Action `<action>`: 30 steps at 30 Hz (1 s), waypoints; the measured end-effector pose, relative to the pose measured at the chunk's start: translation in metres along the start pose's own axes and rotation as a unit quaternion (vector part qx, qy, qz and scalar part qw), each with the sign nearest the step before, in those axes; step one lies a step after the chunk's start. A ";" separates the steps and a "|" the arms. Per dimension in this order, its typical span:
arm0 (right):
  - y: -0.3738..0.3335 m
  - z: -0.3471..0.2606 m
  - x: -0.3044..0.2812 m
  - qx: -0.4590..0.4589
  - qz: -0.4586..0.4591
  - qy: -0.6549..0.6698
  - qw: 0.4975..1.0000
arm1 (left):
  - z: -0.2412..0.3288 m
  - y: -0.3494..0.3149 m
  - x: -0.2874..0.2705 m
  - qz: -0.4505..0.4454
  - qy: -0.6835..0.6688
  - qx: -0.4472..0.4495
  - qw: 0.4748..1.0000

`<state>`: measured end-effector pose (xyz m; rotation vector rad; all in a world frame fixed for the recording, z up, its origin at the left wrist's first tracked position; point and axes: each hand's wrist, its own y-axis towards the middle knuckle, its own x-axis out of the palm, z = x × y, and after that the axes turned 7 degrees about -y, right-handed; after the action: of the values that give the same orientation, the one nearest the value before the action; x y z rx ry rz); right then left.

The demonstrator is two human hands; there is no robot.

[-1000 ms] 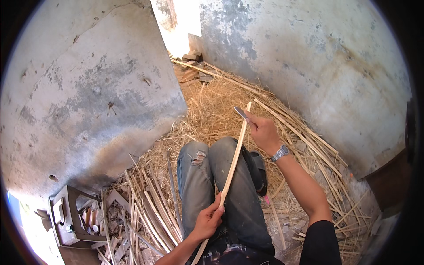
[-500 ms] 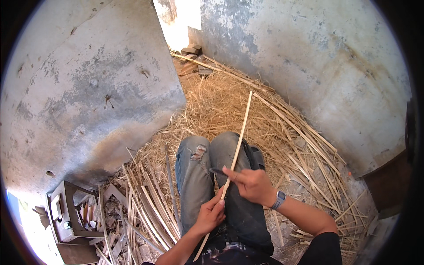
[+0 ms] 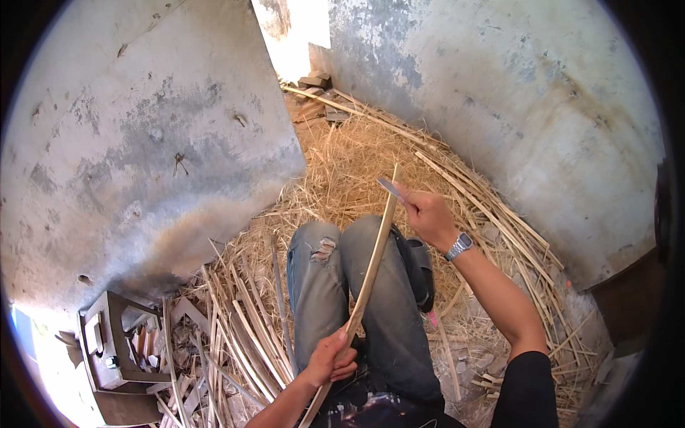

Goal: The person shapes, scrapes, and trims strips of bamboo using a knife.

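Note:
A long pale wooden strip, perhaps split bamboo (image 3: 373,265), slants across my lap from the lower middle up past my right knee. Its lower part is gripped in my left hand (image 3: 332,358), fingers wrapped round it. My right hand (image 3: 429,217) is closed on a knife, whose grey blade (image 3: 389,188) lies against the strip near its far end. The knife's handle is hidden inside my fingers. Both of my knees, in worn jeans (image 3: 317,285), are under the strip.
Strips lie bundled on the left (image 3: 242,335) and along the right wall (image 3: 492,207). Shavings (image 3: 349,164) cover the floor ahead. A dark box-like frame (image 3: 114,349) stands at lower left. Stained walls (image 3: 150,143) rise on both sides.
My right hand and the knife have moved up and away along the strip toward its far end. My left hand has shifted slightly down and left, still holding the strip.

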<state>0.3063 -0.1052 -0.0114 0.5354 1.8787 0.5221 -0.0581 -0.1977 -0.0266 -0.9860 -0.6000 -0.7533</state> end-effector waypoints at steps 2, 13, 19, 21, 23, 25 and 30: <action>-0.008 -0.002 -0.002 0.002 0.004 0.019 1.000 | 0.008 -0.001 0.001 -0.016 -0.004 0.007 1.000; -0.036 -0.025 -0.031 0.039 0.001 0.094 0.995 | 0.006 0.002 -0.004 -0.024 -0.007 0.006 1.000; -0.035 -0.004 -0.025 0.074 -0.005 0.150 0.986 | 0.003 0.002 -0.004 -0.022 0.006 0.005 1.000; -0.017 0.005 -0.027 0.073 -0.019 0.101 0.992 | 0.002 0.003 -0.005 -0.014 0.014 0.003 1.000; 0.004 0.015 -0.024 0.105 -0.005 0.089 0.990 | 0.000 0.005 -0.005 -0.023 0.026 0.001 0.999; 0.009 0.016 -0.017 0.139 0.010 0.078 0.987 | 0.005 0.004 -0.004 -0.021 0.028 0.000 0.999; -0.004 -0.012 -0.018 0.063 -0.043 0.104 0.992 | 0.010 -0.002 -0.001 -0.004 0.050 0.010 0.999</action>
<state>0.3008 -0.1205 0.0039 0.4955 2.1339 0.4162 -0.0616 -0.1890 -0.0222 -0.9215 -0.5240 -0.7982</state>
